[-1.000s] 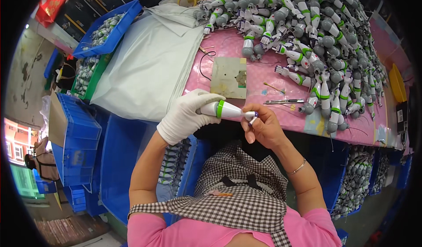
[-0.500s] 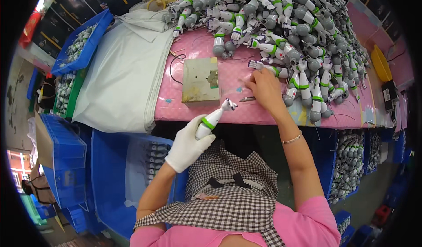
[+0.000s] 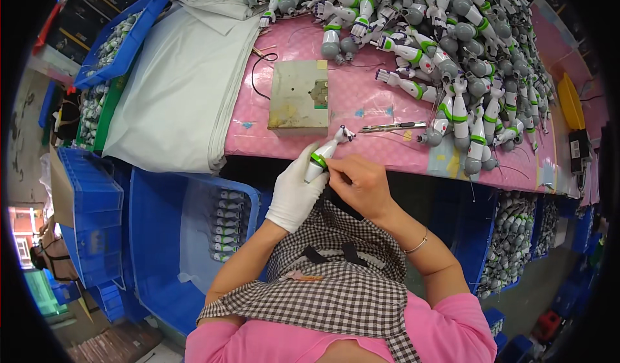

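In my white-gloved left hand (image 3: pixel 294 192) is a white toy robot arm (image 3: pixel 328 149) with a green band and a small jointed hand, tilted up and to the right. My bare right hand (image 3: pixel 361 183) is closed beside it, with its fingertips at the green band. Whatever those fingers may pinch is hidden. Just beyond, on the pink tabletop (image 3: pixel 361 98), lies a slim metal tool like a utility knife (image 3: pixel 392 127). Left of that stands a square grey metal box (image 3: pixel 298 98) with a cable.
A big heap of toy arms with grey ball ends (image 3: pixel 465 43) covers the table's back and right. White sheeting (image 3: pixel 181 85) lies at left. Below it, a blue bin (image 3: pixel 155 234) holds a row of arms. A yellow basin (image 3: pixel 571 108) sits far right.
My right hand has come back from the tabletop near the heap to the toy arm in my left hand. The slim tool it partly covered now shows fully. The view has shifted slightly.
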`<state>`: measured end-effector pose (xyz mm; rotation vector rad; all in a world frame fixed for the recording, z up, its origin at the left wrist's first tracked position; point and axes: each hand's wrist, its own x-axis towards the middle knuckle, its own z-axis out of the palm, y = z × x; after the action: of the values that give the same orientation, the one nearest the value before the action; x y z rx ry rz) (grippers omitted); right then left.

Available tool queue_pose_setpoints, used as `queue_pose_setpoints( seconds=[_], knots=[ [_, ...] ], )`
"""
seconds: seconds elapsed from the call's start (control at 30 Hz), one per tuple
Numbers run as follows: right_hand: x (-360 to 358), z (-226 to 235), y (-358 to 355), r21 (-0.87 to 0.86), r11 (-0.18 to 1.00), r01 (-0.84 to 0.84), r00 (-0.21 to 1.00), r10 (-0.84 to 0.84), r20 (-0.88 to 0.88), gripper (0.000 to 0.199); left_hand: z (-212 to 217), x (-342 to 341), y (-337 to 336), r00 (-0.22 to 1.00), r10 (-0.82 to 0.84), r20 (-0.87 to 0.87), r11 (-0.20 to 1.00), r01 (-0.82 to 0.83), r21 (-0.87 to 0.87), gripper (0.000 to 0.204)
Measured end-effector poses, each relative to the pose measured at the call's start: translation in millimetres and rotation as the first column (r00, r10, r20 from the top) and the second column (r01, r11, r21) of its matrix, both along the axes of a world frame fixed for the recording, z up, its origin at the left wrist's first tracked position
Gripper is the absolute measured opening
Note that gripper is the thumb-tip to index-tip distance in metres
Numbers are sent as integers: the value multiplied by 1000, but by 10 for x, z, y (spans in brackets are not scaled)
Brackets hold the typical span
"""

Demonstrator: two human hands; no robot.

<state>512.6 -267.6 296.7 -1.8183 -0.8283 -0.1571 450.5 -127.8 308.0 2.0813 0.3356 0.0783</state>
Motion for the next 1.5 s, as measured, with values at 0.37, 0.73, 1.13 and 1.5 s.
queue_pose_setpoints(
  seconds=[0.37,0.73,1.13,1.5],
  knots=[
    [87,25,-10,-89,995,-51,996,58,69,14,-42,7,37,1000,-3,-4,998,4,70,54],
    [62,162,-37,-65,995,79,994,-74,83,13,-20,4,63,997,18,-74,998,-23,-64,68],
    [-102,-8,89,-64,998,-2,969,18,246,23,-45,17,-16,999,40,7,997,-40,65,59],
    [-76,37,73,-109,994,-8,973,32,227,21,-65,23,-15,999,37,0,998,-36,43,60]
  ],
)
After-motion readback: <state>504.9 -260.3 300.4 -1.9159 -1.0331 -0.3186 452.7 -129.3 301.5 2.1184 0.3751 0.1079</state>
